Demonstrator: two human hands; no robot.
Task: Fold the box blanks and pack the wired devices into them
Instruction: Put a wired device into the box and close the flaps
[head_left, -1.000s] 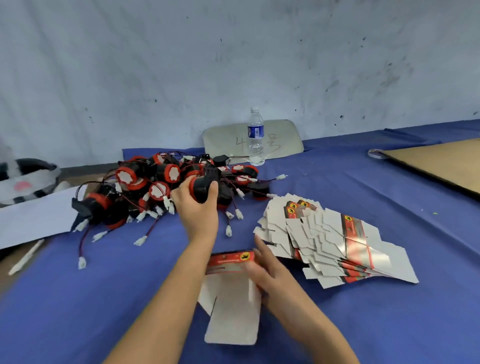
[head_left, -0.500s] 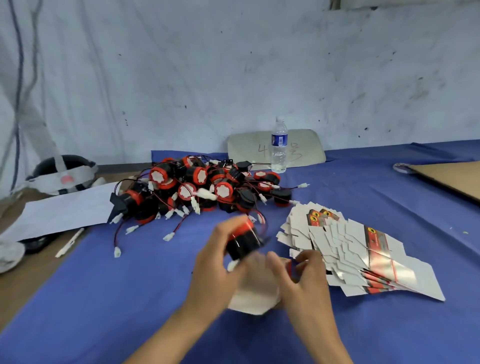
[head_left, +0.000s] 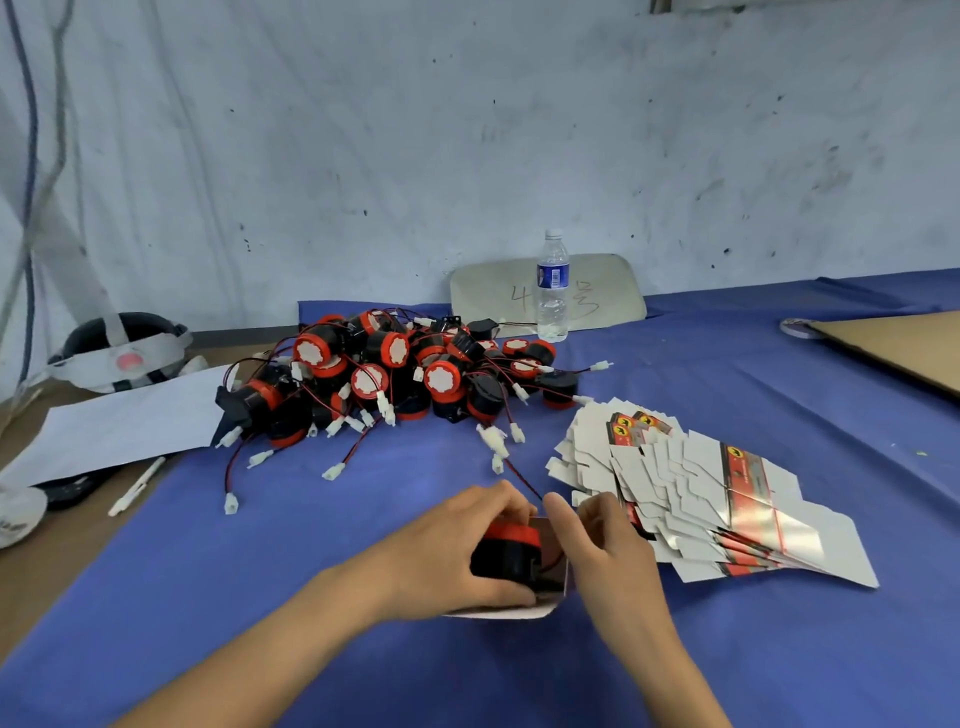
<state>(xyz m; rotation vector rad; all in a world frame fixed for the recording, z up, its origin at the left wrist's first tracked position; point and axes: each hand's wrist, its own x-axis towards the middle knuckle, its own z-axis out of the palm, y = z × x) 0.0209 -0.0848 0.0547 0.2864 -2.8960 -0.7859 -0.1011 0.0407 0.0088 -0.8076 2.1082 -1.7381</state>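
Observation:
My left hand (head_left: 457, 551) grips a black wired device with a red rim (head_left: 506, 553) low over the blue cloth. It sits against a white box blank (head_left: 524, 612) that my right hand (head_left: 602, 545) holds by its upright flap. The device's red wire (head_left: 519, 475) trails up toward a white plug. A heap of several more black and red wired devices (head_left: 400, 374) lies behind. To the right a fanned stack of flat box blanks (head_left: 696, 488) rests on the cloth.
A water bottle (head_left: 552, 286) stands at the back before a grey pad (head_left: 608, 291). White paper (head_left: 119, 426), a pen (head_left: 136, 486) and a headset (head_left: 122, 351) lie at left on the wooden table. A cardboard sheet (head_left: 904, 348) lies at far right.
My left hand took a device from the heap and brought it down to the blank. My right hand lifted the blank's flap beside it. The camera has tilted up.

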